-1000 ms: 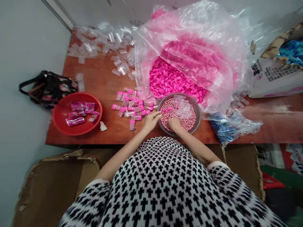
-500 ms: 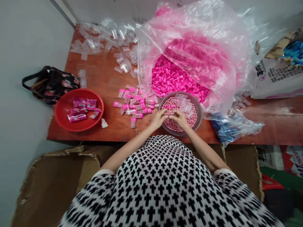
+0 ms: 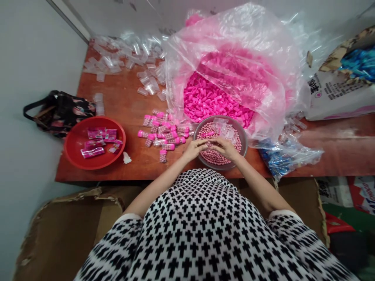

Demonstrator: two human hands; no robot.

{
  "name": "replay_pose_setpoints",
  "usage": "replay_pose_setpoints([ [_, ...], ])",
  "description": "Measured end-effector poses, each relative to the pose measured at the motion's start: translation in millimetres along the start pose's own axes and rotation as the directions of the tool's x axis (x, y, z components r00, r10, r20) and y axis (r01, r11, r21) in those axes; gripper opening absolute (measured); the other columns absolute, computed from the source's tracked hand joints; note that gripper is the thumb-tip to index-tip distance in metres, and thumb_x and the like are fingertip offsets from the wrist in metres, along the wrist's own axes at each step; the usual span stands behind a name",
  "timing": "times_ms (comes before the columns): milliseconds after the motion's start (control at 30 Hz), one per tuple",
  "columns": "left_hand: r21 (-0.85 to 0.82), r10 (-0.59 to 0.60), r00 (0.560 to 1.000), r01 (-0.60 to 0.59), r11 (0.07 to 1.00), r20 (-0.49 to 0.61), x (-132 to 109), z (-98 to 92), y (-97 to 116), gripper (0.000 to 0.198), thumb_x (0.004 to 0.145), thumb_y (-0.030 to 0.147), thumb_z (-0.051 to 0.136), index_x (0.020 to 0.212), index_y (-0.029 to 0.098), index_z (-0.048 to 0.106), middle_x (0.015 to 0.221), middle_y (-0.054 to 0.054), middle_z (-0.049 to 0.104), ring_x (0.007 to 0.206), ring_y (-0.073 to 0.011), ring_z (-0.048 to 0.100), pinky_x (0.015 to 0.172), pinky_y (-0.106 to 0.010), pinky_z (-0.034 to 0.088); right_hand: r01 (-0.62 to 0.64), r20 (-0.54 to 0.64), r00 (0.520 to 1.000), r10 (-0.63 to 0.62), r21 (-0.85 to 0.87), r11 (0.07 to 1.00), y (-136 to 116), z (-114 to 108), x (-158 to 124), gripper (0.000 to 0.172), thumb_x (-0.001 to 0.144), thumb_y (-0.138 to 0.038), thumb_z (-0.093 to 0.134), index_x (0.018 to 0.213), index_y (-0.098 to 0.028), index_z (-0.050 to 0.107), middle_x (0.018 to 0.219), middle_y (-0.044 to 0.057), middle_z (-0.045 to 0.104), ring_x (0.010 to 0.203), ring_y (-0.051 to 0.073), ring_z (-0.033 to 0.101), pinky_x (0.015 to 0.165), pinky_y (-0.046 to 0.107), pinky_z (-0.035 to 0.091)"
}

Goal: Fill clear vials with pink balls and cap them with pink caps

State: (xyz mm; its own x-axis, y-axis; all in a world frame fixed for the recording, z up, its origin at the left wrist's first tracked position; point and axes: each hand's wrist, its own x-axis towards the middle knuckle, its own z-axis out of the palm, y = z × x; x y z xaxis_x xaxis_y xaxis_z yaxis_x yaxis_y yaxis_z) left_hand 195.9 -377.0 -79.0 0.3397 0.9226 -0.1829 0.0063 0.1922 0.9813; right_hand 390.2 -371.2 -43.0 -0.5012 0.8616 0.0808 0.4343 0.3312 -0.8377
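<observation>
Fingertips of the left hand [image 3: 195,149] and right hand [image 3: 225,147] nearly meet above the pink beads [image 3: 216,157] in the grey bowl [image 3: 244,146]. The right has risen out of the beads within the last second, suggesting both now attend to one small piece; whether either grips anything, I cannot tell. Beyond, a loose pink cap [image 3: 208,134] still lies on the beads.

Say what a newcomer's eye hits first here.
Probably the heap of bright pink plastic pieces inside a large clear bag at the back of the table. Just in front, the left hand and right hand are close together over a gray bowl of pink beads. Off to the left, a red bowl holds shiny pink packets.
</observation>
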Motion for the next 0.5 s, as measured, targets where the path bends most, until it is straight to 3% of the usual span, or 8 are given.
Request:
replay_pose_setpoints([
  [133, 0.088, 0.050, 0.998, -0.048, 0.995, -0.026, -10, -4.8, -9, 0.030, 0.073, 0.030, 0.066, 0.099, 0.016, 0.071, 0.107, -0.009, 0.070, 0.101, -0.0235, 0.062, 0.096, -0.041, 0.045, -0.084, -0.006, 0.996, 0.085, 0.053, 0.995, 10, 9, -5, 0.033, 0.082, -0.041, 0.061, 0.108, -0.021, 0.064, 0.095, 0.005, 0.069, 0.083, 0.017, 0.064, 0.077, 0.031, 0.051],
  [233, -0.009, -0.015, 0.996, 0.014, 1.000, -0.088, -18, -8.9, -17, 0.037, 0.072, 0.036, 0.067, 0.102, 0.014, 0.068, 0.107, -0.010, 0.069, 0.101, -0.0246, 0.063, 0.095, -0.042, 0.046, -0.196, -0.112, 0.974, 0.197, 0.020, 0.980, 27, 10, 0, 0.034, 0.086, -0.036, 0.055, 0.116, -0.021, 0.059, 0.102, 0.005, 0.069, 0.088, 0.018, 0.064, 0.079, 0.032, 0.051],
  [333, -0.232, -0.113, 0.983, 0.077, 0.970, -0.144, -21, -15.7, -19, 0.047, 0.070, 0.043, 0.068, 0.106, 0.013, 0.064, 0.105, -0.010, 0.069, 0.095, -0.0236, 0.065, 0.088, -0.043, 0.051, -0.227, -0.109, 0.973, 0.204, -0.283, 0.932, 42, 10, 16, 0.026, 0.088, -0.026, 0.050, 0.110, -0.017, 0.062, 0.102, 0.009, 0.068, 0.092, 0.021, 0.062, 0.084, 0.035, 0.048],
  [400, -0.342, -0.152, 0.972, 0.084, 0.936, -0.178, -21, -21.4, -16, 0.049, 0.068, 0.045, 0.070, 0.105, 0.014, 0.063, 0.104, -0.009, 0.069, 0.094, -0.0221, 0.065, 0.086, -0.042, 0.053, -0.158, -0.001, 0.984, 0.180, -0.487, 0.859, 46, 14, 30, 0.025, 0.089, -0.020, 0.048, 0.107, -0.014, 0.063, 0.103, 0.013, 0.067, 0.097, 0.023, 0.059, 0.088, 0.037, 0.044],
  [500, -0.399, -0.168, 0.960, 0.068, 0.914, -0.222, -20, -28.2, -8, 0.049, 0.064, 0.045, 0.074, 0.102, 0.015, 0.063, 0.105, -0.009, 0.069, 0.096, -0.0215, 0.065, 0.085, -0.038, 0.054, -0.040, 0.136, 0.976, 0.169, -0.654, 0.755, 43, 25, 50, 0.026, 0.089, -0.019, 0.045, 0.107, -0.010, 0.062, 0.106, 0.018, 0.064, 0.102, 0.026, 0.054, 0.091, 0.040, 0.040],
])
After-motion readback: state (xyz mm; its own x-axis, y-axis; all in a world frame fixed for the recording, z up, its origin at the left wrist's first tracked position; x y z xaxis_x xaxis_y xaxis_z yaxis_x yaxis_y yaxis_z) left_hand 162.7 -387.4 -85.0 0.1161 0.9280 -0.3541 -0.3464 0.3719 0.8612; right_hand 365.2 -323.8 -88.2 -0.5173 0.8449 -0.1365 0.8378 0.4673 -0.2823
